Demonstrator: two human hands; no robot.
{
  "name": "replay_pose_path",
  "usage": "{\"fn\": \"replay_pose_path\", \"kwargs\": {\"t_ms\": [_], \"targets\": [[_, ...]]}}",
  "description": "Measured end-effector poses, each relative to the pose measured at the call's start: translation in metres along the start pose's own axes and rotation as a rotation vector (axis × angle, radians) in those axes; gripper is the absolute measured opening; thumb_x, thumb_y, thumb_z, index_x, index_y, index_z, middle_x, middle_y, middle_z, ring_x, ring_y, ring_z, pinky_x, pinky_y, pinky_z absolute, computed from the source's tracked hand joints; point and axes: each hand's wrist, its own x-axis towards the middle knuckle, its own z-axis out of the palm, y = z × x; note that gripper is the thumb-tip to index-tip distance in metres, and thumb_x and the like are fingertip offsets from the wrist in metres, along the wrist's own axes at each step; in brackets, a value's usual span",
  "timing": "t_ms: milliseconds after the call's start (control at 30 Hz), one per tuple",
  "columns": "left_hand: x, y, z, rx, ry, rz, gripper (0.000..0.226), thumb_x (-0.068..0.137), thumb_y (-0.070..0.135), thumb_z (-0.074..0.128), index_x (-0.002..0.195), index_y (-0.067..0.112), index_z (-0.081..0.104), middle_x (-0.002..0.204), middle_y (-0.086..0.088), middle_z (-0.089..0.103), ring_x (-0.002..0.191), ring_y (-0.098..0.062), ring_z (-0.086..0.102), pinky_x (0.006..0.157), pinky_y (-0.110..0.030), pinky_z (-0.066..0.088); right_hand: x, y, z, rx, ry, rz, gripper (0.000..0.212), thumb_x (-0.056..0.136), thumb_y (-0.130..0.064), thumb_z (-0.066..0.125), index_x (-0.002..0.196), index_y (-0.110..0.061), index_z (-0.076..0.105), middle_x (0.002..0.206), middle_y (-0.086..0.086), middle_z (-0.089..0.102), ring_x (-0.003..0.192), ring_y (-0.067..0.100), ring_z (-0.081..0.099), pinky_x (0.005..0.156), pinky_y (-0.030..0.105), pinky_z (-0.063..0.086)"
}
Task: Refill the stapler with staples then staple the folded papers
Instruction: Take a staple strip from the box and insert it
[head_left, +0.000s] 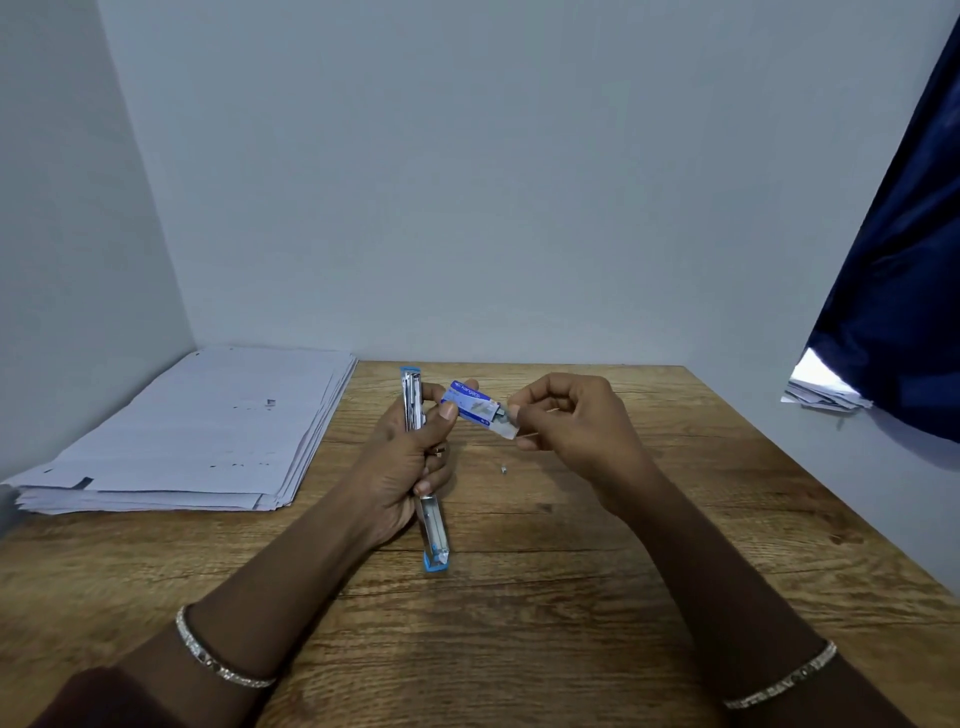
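1. The left hand (410, 467) has its grip curled round the middle of the stapler (434, 530). The stapler is swung open, almost into one straight line. Its long axis runs away from the person, with one blue-tipped end near the body and the other end up by the far edge of the tabletop (623, 571).
2. The same grip also pinches the blue staple box (470, 402) between thumb and forefinger. The box sits just right of the stapler's upper half, and its open mouth points right and slightly down.
3. The right hand (566, 421) is nearer that mouth. Its thumb and forefinger close in a fine pinch on the grey end of the staples (500, 414) showing there, and its other fingers are curled loosely.
4. The key relation is that the staples come out to the right while the open channel lies to the left of the box, along the stapler's length. Judging by this, the strip must be turned in line with that axis before it can drop in.
5. Several things are hard to make out:
   - The left palm hides the stapler's hinge and most of the channel.
   - I cannot tell whether the pinch holds only staples or also the white inner flap.
   - I cannot tell whether the stapler's near end touches the tabletop.
   - A small loose metal bit (503, 470) lies below the box and is too small to identify.
6. The stack of papers (197, 431) lies well apart on the left, beyond the left hand.
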Motion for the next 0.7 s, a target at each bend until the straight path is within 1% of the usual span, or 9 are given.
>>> {"fn": "replay_pose_path", "kwargs": {"t_ms": [67, 167, 267, 333, 400, 467, 567, 633, 700], "targets": [[-0.0022, 0.0003, 0.0033, 0.045, -0.034, 0.007, 0.013, 0.091, 0.016, 0.066, 0.083, 0.026, 0.064, 0.109, -0.008, 0.039, 0.034, -0.008, 0.026, 0.031, -0.014, 0.026, -0.0001, 0.0013, -0.0011, -0.019, -0.026, 0.027, 0.006, 0.082, -0.002, 0.076, 0.084, -0.008, 0.075, 0.071, 0.010, 0.074, 0.055, 0.008, 0.069, 0.055, 0.019, 0.054], [-0.0050, 0.0008, 0.0056, 0.075, -0.065, 0.004, 0.017, 0.095, 0.012, 0.062, 0.084, 0.025, 0.063, 0.118, -0.010, 0.051, 0.035, -0.008, 0.027, 0.031, -0.014, 0.027, -0.0006, 0.0015, -0.0025, -0.008, -0.038, 0.059, 0.009, 0.080, 0.002, 0.075, 0.084, -0.006, 0.074, 0.068, 0.010, 0.074, 0.051, 0.009, 0.068, 0.053, 0.018, 0.052], [-0.0062, 0.0010, 0.0068, 0.086, -0.054, -0.011, 0.014, 0.093, 0.016, 0.064, 0.083, 0.026, 0.064, 0.118, -0.012, 0.038, 0.035, -0.008, 0.027, 0.032, -0.014, 0.027, -0.0005, 0.0004, -0.0028, 0.078, -0.051, 0.137, 0.009, 0.080, 0.006, 0.076, 0.080, -0.003, 0.074, 0.073, 0.015, 0.075, 0.050, 0.009, 0.067, 0.050, 0.016, 0.052], [-0.0060, -0.0002, 0.0075, 0.078, -0.045, -0.012, 0.009, 0.087, 0.019, 0.068, 0.082, 0.027, 0.066, 0.116, -0.012, 0.037, 0.034, -0.008, 0.026, 0.032, -0.014, 0.027, -0.0006, 0.0000, -0.0028, 0.142, -0.059, 0.185, 0.010, 0.080, 0.009, 0.075, 0.079, -0.001, 0.073, 0.073, 0.014, 0.075, 0.048, 0.008, 0.066, 0.049, 0.016, 0.053], [-0.0050, -0.0020, 0.0073, 0.041, -0.017, -0.019, 0.007, 0.084, 0.019, 0.069, 0.083, 0.025, 0.065, 0.104, -0.012, 0.040, 0.033, -0.008, 0.026, 0.032, -0.013, 0.027, -0.0008, -0.0003, -0.0032, 0.175, -0.067, 0.200, 0.011, 0.080, 0.010, 0.074, 0.080, -0.001, 0.072, 0.074, 0.013, 0.074, 0.050, 0.009, 0.068, 0.050, 0.017, 0.055], [-0.0044, -0.0027, 0.0061, 0.006, 0.024, -0.033, 0.008, 0.086, 0.017, 0.068, 0.087, 0.022, 0.063, 0.080, -0.008, 0.043, 0.030, -0.007, 0.026, 0.032, -0.012, 0.026, -0.0011, -0.0012, -0.0040, 0.180, -0.067, 0.192, 0.013, 0.080, 0.011, 0.074, 0.083, -0.001, 0.072, 0.076, 0.015, 0.074, 0.055, 0.010, 0.070, 0.053, 0.018, 0.057], [-0.0049, -0.0013, 0.0055, 0.000, 0.068, -0.069, 0.010, 0.088, 0.016, 0.066, 0.093, 0.019, 0.058, 0.045, 0.001, 0.034, 0.026, -0.006, 0.025, 0.030, -0.011, 0.025, -0.0018, -0.0028, -0.0060, 0.130, -0.063, 0.144, 0.014, 0.079, 0.009, 0.076, 0.087, -0.002, 0.072, 0.081, 0.021, 0.074, 0.059, 0.014, 0.072, 0.056, 0.021, 0.058], [-0.0045, -0.0011, 0.0053, -0.022, 0.088, -0.080, 0.008, 0.093, 0.013, 0.063, 0.093, 0.019, 0.058, 0.040, 0.003, 0.030, 0.025, -0.006, 0.024, 0.030, -0.011, 0.025, -0.0022, -0.0038, -0.0077, 0.052, -0.067, 0.087, 0.014, 0.079, 0.008, 0.076, 0.085, -0.005, 0.074, 0.082, 0.022, 0.075, 0.062, 0.017, 0.072, 0.059, 0.024, 0.058], [-0.0033, -0.0014, 0.0047, -0.040, 0.110, -0.083, 0.009, 0.094, 0.011, 0.062, 0.092, 0.019, 0.058, 0.044, 0.001, 0.029, 0.026, -0.006, 0.024, 0.030, -0.011, 0.026, -0.0022, -0.0044, -0.0083, -0.084, -0.061, 0.014, 0.015, 0.078, 0.006, 0.077, 0.084, -0.007, 0.078, 0.081, 0.018, 0.077, 0.065, 0.018, 0.072, 0.064, 0.027, 0.059]]}}
